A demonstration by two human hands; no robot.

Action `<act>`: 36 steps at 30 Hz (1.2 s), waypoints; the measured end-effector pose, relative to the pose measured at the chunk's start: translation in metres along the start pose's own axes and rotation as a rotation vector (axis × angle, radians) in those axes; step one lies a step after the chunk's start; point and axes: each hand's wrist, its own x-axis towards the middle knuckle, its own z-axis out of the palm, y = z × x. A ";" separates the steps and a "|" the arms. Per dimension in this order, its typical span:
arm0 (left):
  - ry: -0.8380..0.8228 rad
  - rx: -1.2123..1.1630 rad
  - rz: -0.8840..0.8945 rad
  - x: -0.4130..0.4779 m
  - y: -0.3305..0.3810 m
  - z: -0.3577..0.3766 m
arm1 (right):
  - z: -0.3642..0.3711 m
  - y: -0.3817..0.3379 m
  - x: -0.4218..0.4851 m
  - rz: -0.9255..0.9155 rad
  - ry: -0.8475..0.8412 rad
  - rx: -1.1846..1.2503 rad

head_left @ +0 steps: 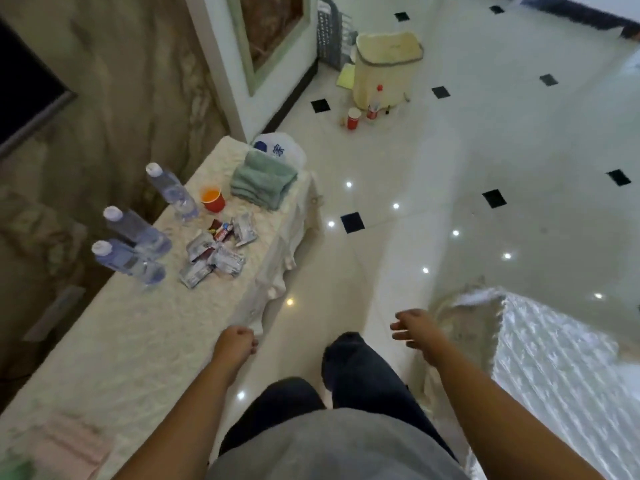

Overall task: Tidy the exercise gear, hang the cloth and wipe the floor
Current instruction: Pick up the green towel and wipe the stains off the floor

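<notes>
Head view: you stood between a cloth-covered tabletop (131,327) and a bed at lower right. Your left hand (237,341) was curled closed, empty, at the tabletop's edge; your right hand (414,327) hung with fingers (398,336) loosely open. The folded green cloth (263,180) lay left of centre, beside a red cup (213,199).

I can read no text here; the white bag (282,150) past my folded towel bears a blue mark, too blurred to make out; the packets' (221,251) print is unreadable too.
</notes>
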 end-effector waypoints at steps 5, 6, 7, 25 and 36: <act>0.112 -0.052 0.000 0.058 0.077 -0.008 | 0.023 -0.153 0.075 -0.206 -0.110 -0.293; 0.137 -0.050 -0.004 0.068 0.091 -0.009 | 0.033 -0.177 0.088 -0.223 -0.133 -0.324; 0.160 -0.052 -0.001 0.080 0.104 -0.010 | 0.044 -0.199 0.103 -0.241 -0.155 -0.345; 0.344 0.247 0.262 0.334 0.200 0.022 | 0.258 -0.389 0.394 -0.592 -0.114 -0.844; 0.255 0.794 0.234 0.407 0.183 0.057 | 0.281 -0.390 0.452 -0.551 -0.204 -1.107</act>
